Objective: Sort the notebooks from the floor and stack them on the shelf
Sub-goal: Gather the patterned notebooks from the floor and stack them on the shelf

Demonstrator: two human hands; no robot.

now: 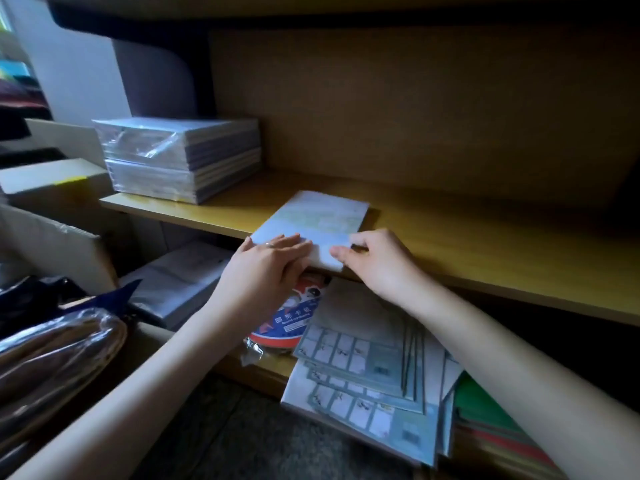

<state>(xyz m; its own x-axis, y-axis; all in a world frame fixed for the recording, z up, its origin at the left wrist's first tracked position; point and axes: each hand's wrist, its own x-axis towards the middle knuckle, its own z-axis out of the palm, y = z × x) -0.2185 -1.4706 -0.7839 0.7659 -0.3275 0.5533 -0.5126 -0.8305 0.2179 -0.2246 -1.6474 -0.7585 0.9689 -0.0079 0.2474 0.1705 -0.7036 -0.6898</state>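
Left hand (266, 263) presses, right hand (375, 261) pinches notebooks (318, 216) on shelf (485, 244)

I see a thin pile of pale notebooks (322, 220) lying flat on the yellow wooden shelf (485, 244). It is turned a bit crooked, and its near end sticks out over the shelf's front edge. At the left end of the same shelf sit two fat packs of notebooks (180, 157), one on top of the other, wrapped in shiny clear plastic. Lower down, under that shelf, I see loose notebooks (363, 375) spread out like a fan, their covers blue-green with rows of little white boxes.
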